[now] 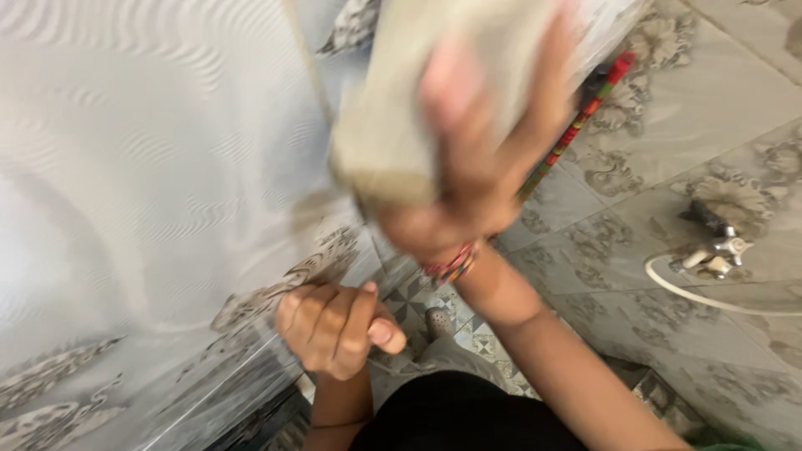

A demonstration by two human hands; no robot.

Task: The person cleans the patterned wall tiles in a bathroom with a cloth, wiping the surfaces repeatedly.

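Soft, even light is spread across the scene, with no hard shadows. The right hand and the grey cloth it grips are smeared by heavy motion blur. The left hand, below, is rendered sharper. Faint glare is seen on the wall tiles beside it.

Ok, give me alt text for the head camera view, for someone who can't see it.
Seen from above, a person's right hand, blurred, presses a pale cloth against a wavy-patterned tiled wall. The left hand is closed in a loose fist near the wall. A tap with a white hose and a striped stick are on the right.
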